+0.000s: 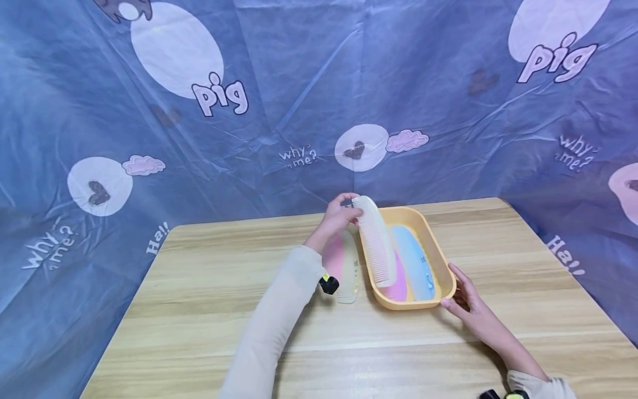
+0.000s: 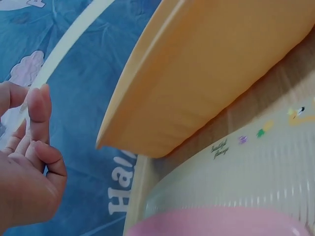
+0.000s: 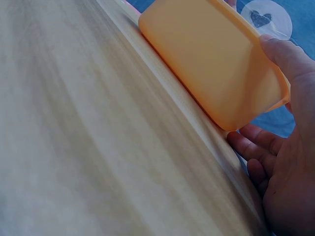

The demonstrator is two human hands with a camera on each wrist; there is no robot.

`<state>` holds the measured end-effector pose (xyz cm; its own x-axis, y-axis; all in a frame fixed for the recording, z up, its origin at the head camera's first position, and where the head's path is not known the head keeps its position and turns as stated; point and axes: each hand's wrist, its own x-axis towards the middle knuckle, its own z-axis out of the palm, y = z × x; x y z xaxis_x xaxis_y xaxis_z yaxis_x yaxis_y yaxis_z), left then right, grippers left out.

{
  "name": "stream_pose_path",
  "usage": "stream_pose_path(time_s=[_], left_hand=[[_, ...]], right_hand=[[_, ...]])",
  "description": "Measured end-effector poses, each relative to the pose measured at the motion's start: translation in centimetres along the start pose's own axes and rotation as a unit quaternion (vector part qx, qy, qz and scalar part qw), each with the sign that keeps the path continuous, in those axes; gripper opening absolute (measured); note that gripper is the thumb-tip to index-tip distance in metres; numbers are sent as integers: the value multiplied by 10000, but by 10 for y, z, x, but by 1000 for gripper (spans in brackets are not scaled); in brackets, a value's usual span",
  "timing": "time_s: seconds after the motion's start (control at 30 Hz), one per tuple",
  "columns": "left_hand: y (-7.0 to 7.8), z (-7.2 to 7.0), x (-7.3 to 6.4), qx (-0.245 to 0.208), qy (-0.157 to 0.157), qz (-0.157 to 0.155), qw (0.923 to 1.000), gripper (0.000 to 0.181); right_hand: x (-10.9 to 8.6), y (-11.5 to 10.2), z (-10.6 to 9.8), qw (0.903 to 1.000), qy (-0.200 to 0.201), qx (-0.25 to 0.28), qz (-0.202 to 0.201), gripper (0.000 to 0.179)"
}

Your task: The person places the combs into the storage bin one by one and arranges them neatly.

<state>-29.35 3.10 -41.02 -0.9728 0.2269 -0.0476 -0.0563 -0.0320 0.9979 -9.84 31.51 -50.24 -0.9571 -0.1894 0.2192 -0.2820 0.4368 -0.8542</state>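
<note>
My left hand [image 1: 340, 215] pinches a pale cream comb [image 1: 375, 244] by its upper end, thumb on the face towards me. The comb tilts over the left side of a yellow-orange plastic tray [image 1: 406, 305], edge-on in the left wrist view. Inside the tray lie a light blue comb [image 1: 412, 260] and a purple comb [image 1: 397, 282], the latter partly covered by the cream one. My right hand [image 1: 472, 315] grips the tray's near right corner; in the right wrist view its thumb [image 3: 283, 51] rests at the rim and other fingers sit low by the wall.
Left of the tray, on the wooden table [image 1: 199, 310], lie a pale green comb [image 1: 350, 277] with small printed pictures and a pink comb [image 1: 334, 259], both partly behind my left arm. A blue printed cloth [image 1: 279, 83] hangs behind the table.
</note>
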Motion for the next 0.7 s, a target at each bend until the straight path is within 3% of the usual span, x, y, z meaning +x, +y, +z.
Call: stream_pose_path(time_s=[0.5, 0.7], left_hand=[[-17, 12, 0, 542, -183, 121, 9983, 44], [-20, 13, -1, 796, -341, -10, 9962, 46]], right_hand=[[2, -3, 3, 10000, 63, -26, 37, 80], [2, -4, 3, 10000, 50, -15, 17, 80]])
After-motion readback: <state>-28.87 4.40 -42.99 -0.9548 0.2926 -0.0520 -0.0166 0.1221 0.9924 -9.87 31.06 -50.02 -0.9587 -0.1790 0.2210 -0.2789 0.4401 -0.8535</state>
